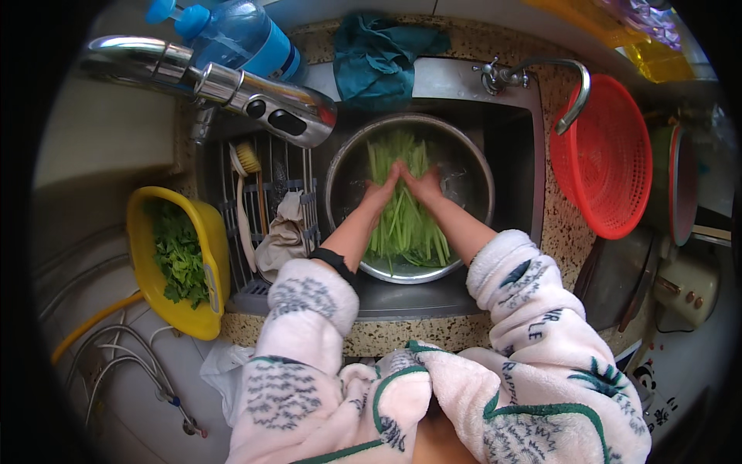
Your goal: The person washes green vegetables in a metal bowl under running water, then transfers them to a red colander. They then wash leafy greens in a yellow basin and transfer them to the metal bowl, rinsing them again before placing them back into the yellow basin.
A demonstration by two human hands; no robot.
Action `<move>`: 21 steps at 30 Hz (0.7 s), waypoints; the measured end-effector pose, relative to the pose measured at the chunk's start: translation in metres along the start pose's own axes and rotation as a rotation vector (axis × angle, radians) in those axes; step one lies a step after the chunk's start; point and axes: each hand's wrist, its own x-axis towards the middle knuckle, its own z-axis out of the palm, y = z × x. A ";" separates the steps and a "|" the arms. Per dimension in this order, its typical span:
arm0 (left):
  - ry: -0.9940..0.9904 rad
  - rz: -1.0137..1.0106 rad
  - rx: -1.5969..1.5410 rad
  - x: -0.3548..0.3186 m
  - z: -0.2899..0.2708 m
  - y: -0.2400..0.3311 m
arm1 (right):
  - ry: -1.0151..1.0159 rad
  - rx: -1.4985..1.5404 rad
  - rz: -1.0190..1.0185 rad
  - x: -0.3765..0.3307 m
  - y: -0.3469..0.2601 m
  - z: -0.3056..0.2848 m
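While both hands are pressing flat on the stalks [405, 224], the left hand [380, 192] and right hand [423, 185] are lying side by side, fingers spread and clamped on nothing. These long green stalks are lying lengthwise in water inside the steel bowl [344, 166], which is sitting in the sink [514, 147]. Washing is probably going best with palms rubbing along the stalks, keeping them under water. Leaves are waiting in the yellow tub [209, 232] at left.

blue plastic bottle [246, 35] behind the sink's faucet [232, 89]
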 end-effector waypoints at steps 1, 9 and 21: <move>-0.080 0.074 -0.041 -0.004 -0.004 0.001 | -0.054 0.234 -0.067 -0.002 -0.002 -0.001; -0.372 0.047 -0.442 -0.027 -0.035 0.007 | -0.517 0.622 0.121 -0.013 -0.013 -0.064; -0.530 0.007 -0.450 -0.040 -0.062 0.008 | -0.580 0.708 0.166 -0.005 -0.005 -0.105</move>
